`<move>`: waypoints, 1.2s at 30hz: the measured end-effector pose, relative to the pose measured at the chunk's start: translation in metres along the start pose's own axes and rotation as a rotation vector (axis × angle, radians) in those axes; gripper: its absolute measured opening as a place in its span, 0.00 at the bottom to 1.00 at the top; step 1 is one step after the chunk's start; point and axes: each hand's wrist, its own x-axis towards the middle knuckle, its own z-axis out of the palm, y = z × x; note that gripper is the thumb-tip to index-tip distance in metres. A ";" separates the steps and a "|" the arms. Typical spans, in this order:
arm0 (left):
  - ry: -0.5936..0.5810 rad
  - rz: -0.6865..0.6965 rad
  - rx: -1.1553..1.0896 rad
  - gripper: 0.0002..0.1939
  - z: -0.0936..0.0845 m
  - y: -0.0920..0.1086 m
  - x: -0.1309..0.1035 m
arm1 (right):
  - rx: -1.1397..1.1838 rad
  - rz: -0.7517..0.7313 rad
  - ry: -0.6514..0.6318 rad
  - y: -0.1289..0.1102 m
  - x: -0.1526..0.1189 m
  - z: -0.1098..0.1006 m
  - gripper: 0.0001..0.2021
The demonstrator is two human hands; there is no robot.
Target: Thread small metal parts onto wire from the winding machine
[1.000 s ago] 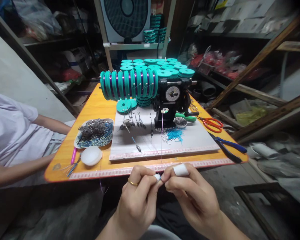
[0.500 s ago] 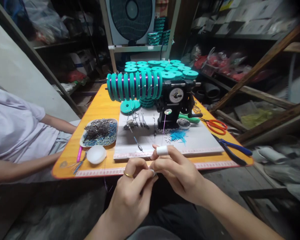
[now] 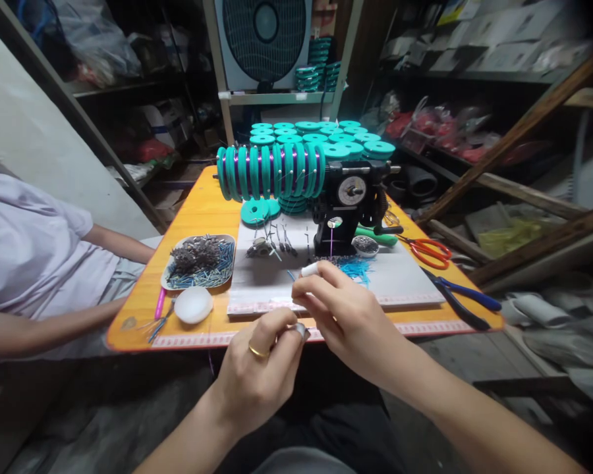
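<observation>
My left hand [image 3: 261, 362], with a gold ring, is closed in a pinch below the board's front edge. Pale wrapping covers its thumb tip, and whatever it pinches is too small to make out. My right hand [image 3: 348, 309] is raised just above and to the right, fingers curled together, white tape [image 3: 310, 269] around one finger. A thin bluish piece [image 3: 290, 274] shows beside its fingertips; I cannot tell if it is held. Behind the hands lies a white board [image 3: 257, 289] with several small dark weights on wires [image 3: 286, 247] and loose blue tubes [image 3: 358, 268].
A black winder [image 3: 346, 204] carries turquoise spools [image 3: 271, 171] wound with purple line. More turquoise spools [image 3: 321, 135] stand behind. On the left are a tray of metal parts [image 3: 200, 260], a white bowl [image 3: 192, 305] and a seated person [image 3: 44, 263]; on the right, orange-handled scissors [image 3: 429, 252] and pliers [image 3: 464, 296].
My right hand has moved up and away from my left, which has dropped back slightly left. The weight with a blue tube that lay near the board's front has left that spot.
</observation>
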 end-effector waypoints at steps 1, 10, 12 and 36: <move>-0.036 0.064 0.005 0.11 -0.002 -0.002 0.001 | 0.000 0.010 -0.022 0.000 0.002 0.000 0.09; -0.200 -0.905 -1.127 0.10 -0.008 -0.003 0.012 | -0.061 -0.357 -0.013 0.009 -0.025 -0.005 0.17; -0.216 -1.117 -1.442 0.14 -0.004 -0.001 0.014 | -0.121 -0.433 -0.030 0.011 -0.032 -0.007 0.15; -0.158 -0.657 -0.945 0.08 0.009 -0.001 0.008 | 0.039 -0.286 0.039 0.011 -0.039 -0.015 0.05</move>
